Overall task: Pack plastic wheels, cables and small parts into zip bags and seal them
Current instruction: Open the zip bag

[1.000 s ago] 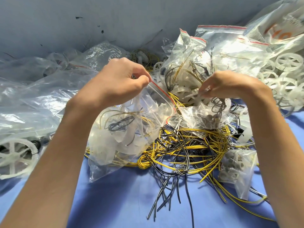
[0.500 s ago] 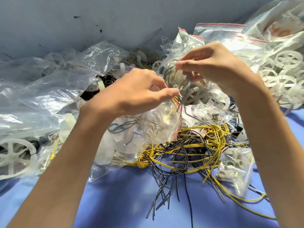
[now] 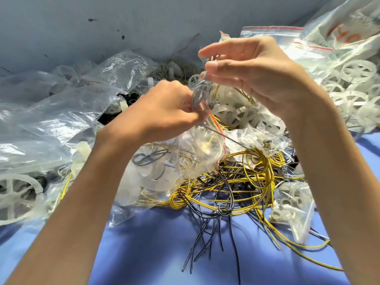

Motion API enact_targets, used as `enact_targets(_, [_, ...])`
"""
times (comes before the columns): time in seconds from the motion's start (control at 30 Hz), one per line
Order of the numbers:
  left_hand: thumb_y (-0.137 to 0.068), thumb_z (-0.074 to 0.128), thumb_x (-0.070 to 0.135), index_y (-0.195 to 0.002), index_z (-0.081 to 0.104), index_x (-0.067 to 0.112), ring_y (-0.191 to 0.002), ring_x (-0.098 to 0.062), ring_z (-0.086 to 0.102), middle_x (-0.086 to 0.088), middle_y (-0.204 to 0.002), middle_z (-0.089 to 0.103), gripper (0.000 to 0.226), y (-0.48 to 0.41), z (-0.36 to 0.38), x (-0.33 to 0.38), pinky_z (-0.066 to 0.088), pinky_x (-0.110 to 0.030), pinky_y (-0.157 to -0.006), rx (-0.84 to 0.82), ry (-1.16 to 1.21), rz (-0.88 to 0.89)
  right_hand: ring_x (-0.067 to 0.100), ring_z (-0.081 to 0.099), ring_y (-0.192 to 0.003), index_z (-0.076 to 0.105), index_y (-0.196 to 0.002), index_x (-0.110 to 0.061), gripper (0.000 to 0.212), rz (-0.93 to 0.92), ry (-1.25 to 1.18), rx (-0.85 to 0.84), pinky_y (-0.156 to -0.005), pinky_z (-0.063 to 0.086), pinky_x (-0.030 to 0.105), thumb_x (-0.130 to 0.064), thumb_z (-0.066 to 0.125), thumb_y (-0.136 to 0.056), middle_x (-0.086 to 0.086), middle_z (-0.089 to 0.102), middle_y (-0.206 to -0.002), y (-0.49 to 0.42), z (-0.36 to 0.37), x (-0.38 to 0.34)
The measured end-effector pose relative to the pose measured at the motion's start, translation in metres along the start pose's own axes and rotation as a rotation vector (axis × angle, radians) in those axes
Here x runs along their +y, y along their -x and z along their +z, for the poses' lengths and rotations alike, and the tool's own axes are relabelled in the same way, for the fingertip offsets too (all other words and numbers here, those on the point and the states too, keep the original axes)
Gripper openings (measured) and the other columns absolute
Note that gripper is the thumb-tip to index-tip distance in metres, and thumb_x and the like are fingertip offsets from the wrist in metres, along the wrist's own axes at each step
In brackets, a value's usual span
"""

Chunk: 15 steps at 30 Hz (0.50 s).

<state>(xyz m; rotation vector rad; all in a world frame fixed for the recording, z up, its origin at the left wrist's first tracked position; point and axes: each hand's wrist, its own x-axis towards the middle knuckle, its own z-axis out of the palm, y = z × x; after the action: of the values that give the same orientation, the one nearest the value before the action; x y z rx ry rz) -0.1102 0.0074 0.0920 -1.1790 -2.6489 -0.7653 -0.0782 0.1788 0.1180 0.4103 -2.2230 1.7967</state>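
The left hand (image 3: pixel 164 114) pinched the zip bag (image 3: pixel 197 153) mouth, the right hand (image 3: pixel 257 79) pinched a grey cable coil (image 3: pixel 199 92) — its loose tail might catch in the seal.

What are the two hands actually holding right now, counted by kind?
Zip bag, mouth pinched by the left hand: 1
Grey cable coil, pinched by the right hand: 1
Total: 2
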Motion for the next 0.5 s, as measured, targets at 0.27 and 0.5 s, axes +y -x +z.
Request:
enact_targets(0.27, [-0.092, 0.054, 0.029, -0.078, 0.063, 0.005, -0.054, -0.018, 0.033, -0.004, -0.055, 0.043, 0.029, 0.001, -0.004, -0.006, 0.029, -0.036, -0.053, 0.029, -0.06, -0.04, 0.008, 0.044, -0.066, 0.072, -0.098, -0.019, 0.018, -0.057, 0.524, 0.02, -0.064, 0.043, 0.02, -0.032, 0.066, -0.087, 0.003, 0.045, -0.068, -0.002, -0.003, 0.003])
enact_targets(0.5, [-0.092, 0.056, 0.033, -0.081, 0.067, 0.005, -0.057, -0.022, 0.039, -0.008, -0.058, 0.049, 0.032, 0.001, -0.006, -0.009, 0.03, -0.036, -0.056, -0.004, -0.069, -0.062, 0.009, 0.043, -0.112, 0.06, -0.125, -0.031, 0.036, -0.219, 0.961, 0.044, -0.096, 0.025, 0.015, -0.041, 0.057, -0.091, 0.005, 0.049, -0.119, -0.006, -0.002, 0.012])
